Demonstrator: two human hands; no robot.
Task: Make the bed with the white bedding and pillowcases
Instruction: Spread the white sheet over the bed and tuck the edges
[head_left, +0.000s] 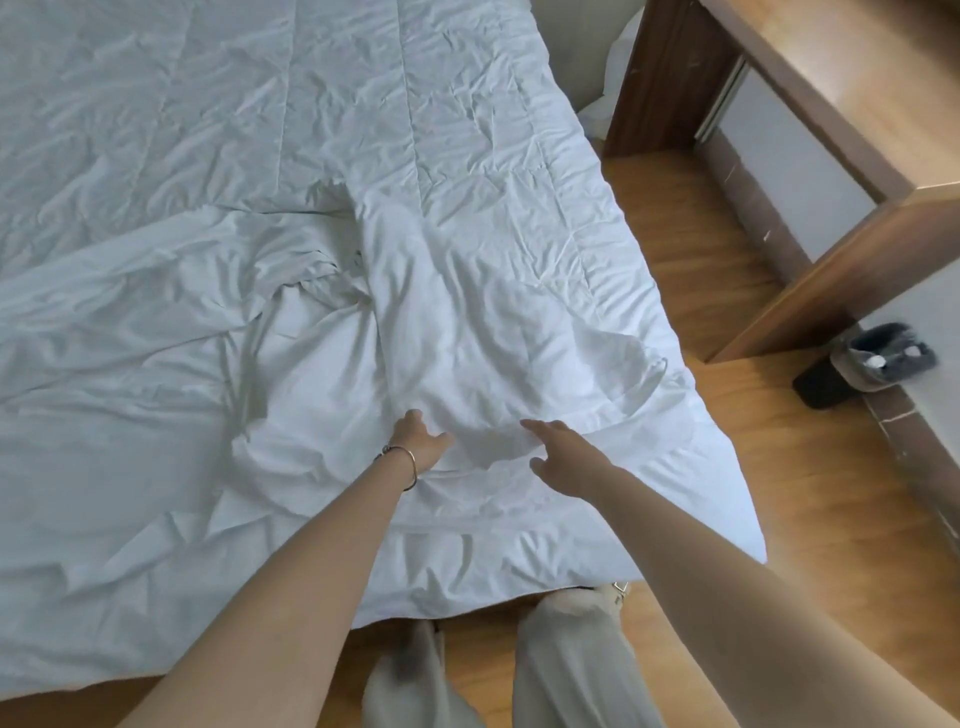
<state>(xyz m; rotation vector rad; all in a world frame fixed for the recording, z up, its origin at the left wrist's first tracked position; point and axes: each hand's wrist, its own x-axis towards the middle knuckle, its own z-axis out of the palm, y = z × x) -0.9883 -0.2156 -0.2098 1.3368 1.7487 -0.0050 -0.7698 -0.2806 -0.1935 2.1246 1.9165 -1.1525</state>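
A crumpled white duvet (467, 291) covers the bed, with its corner (727, 519) hanging over the bed's near right edge. A smoother white sheet layer (130, 415) lies over the left part. My left hand (418, 441), with a thin bracelet on the wrist, has its fingers curled into the duvet fabric near the foot of the bed. My right hand (558, 457) is a short way to its right, with a fold of the same fabric between its thumb and stretched fingers. A raised bulge of cloth sits between the two hands.
A wooden floor (701, 260) runs along the right side of the bed. A wooden desk (831, 104) stands at the upper right. A small bin (878, 358) sits by the wall. My legs in pale trousers (566, 665) stand at the foot of the bed.
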